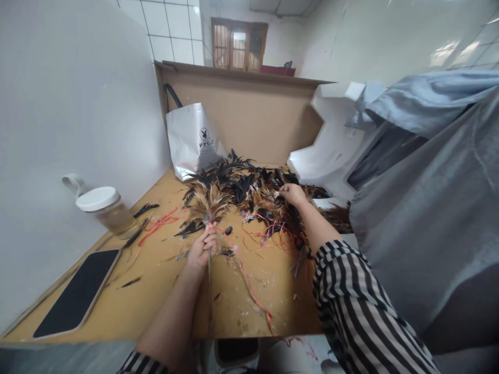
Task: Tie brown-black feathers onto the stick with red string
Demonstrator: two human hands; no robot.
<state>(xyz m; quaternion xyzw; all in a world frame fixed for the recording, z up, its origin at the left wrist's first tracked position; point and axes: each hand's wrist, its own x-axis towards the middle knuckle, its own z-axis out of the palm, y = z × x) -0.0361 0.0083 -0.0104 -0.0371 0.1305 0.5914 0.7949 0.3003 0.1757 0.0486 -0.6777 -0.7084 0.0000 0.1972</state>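
Observation:
My left hand [203,246] is closed around the thin stick of a feather duster [209,205]. Brown and black feathers fan out above the fist, and red string is wound at their base. From there a loose red string [249,285] trails down toward the table's front edge. Over the feather pile [241,179], my right hand [292,194] has its fingers pinched together on feathers. How many it grips is too small to tell. Tangled red string [268,228] lies just below that pile.
On the left are a phone [78,293], a white-lidded jar [107,208] of liquid and red strips [158,225]. A silver bag [191,137] leans at the back against a cardboard panel [249,117]. White foam [327,140] and grey cloth [429,182] border the right side.

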